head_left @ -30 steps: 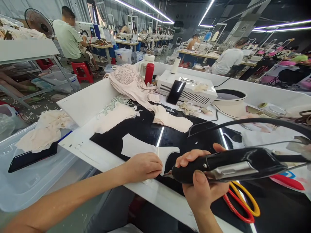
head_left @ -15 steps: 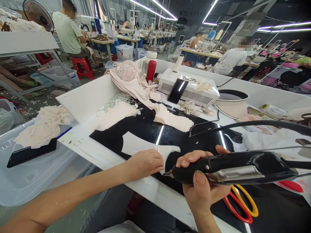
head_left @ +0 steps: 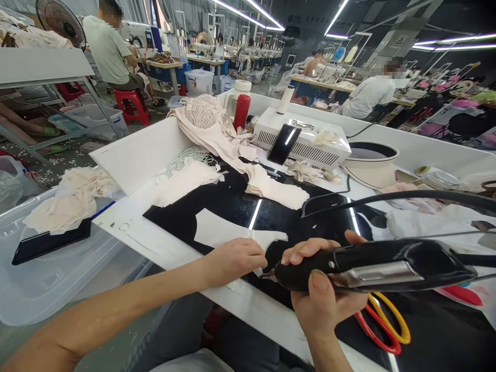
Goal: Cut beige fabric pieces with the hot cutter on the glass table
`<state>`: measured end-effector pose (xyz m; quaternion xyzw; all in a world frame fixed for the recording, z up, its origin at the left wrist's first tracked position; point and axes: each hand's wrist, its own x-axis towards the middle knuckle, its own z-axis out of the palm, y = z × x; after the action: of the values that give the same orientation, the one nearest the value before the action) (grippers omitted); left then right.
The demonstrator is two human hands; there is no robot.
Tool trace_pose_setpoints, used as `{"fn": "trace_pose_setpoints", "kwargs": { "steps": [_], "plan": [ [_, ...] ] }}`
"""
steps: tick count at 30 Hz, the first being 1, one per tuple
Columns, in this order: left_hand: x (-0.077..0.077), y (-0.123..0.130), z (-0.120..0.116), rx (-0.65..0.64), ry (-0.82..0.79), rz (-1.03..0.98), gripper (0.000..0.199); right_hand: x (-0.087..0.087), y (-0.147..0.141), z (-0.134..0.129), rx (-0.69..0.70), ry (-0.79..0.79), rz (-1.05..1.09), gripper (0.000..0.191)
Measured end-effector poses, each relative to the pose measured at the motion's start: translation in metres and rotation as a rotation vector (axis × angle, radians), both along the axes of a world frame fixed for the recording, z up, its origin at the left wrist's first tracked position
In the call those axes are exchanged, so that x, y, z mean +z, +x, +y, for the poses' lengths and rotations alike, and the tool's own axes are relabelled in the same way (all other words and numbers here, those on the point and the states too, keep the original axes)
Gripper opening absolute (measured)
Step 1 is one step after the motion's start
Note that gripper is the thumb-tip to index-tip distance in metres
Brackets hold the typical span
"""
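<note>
A white fabric piece (head_left: 220,229) lies on the glossy black board (head_left: 434,336) at the table's front. My left hand (head_left: 236,261) rests on its near edge with the fingers pressed together; whether they pinch the cloth is hidden. From the right, my right hand (head_left: 321,289) is wrapped round a black handheld tool (head_left: 391,266) with a silver lever and a cable. The tool's narrow metal tip is close to the left fingertips, by the fabric's lower corner. Scissors (head_left: 382,330) with red and yellow handles lie beneath the tool, partly covered.
Beige fabric stacks (head_left: 277,191), a lace bra (head_left: 205,119), a phone (head_left: 284,144) leaning on a white box (head_left: 310,139), a red bottle (head_left: 242,111) and a round container (head_left: 370,165) stand or lie behind. A clear bin (head_left: 50,279) is at left. People sit further off.
My left hand has shifted slightly right, closer to the tool's tip. Less of the fabric's lower corner shows beside the fingers. My right hand and the tool have hardly moved.
</note>
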<state>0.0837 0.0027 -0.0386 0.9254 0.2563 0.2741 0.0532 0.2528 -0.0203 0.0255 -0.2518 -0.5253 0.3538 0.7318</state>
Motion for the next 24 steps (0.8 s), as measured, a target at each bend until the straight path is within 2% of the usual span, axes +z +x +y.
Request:
{"fn": "trace_pose_setpoints", "kwargs": {
  "steps": [5, 10, 24],
  "plan": [
    [0.006, -0.008, 0.001, -0.057, -0.059, 0.055, 0.019, 0.000, 0.000, 0.000, -0.004, -0.009, 0.000, 0.056],
    [0.012, -0.019, 0.001, -0.125, -0.027, 0.057, 0.019, 0.001, 0.000, 0.001, -0.007, -0.013, 0.002, 0.056],
    [0.006, -0.025, 0.003, -0.161, 0.058, 0.109, 0.022, 0.002, -0.002, 0.000, -0.011, -0.026, 0.012, 0.055]
  ]
}}
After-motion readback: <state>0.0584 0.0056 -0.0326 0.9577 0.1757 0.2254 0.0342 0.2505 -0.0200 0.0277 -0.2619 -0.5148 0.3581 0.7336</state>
